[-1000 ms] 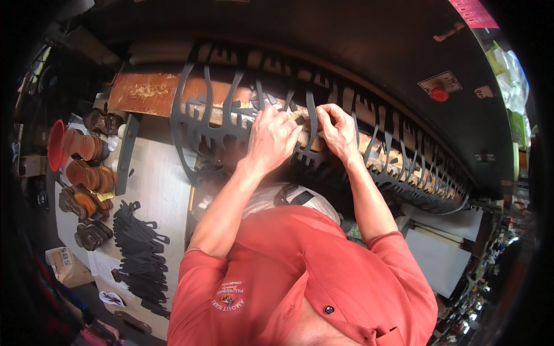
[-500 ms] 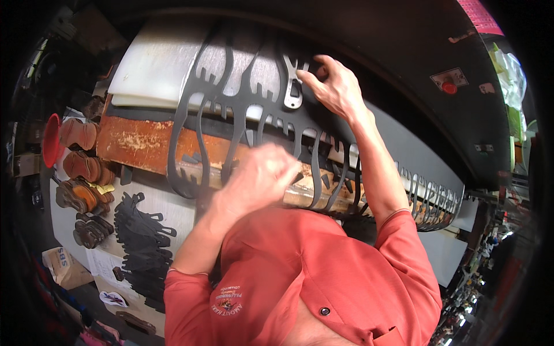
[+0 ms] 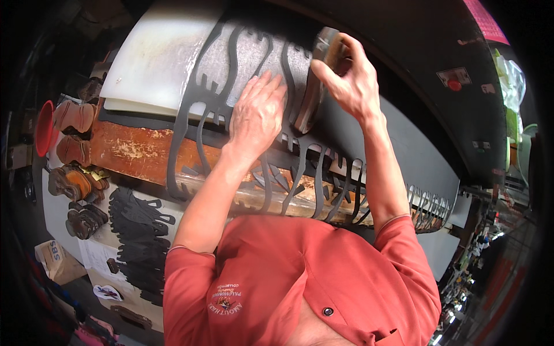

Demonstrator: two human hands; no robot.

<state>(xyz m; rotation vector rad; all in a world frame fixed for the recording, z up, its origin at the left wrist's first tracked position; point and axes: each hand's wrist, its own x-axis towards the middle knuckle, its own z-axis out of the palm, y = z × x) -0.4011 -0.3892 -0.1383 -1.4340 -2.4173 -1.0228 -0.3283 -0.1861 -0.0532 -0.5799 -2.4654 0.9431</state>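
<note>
Scuffed bench (image 3: pixel 135 147), slotted blk sheet (image 3: pixel 202 97), long tool (image 3: pixel 312 101)

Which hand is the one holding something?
The right hand: it grips a long brown-and-grey block. The left hand lies flat over the black sheet with cut-out gaps, holding nothing.

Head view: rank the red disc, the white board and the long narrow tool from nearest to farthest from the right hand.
From the right hand:
1. Long narrow tool, held in it.
2. White board, off to the left.
3. Red disc, much farther left.
</note>
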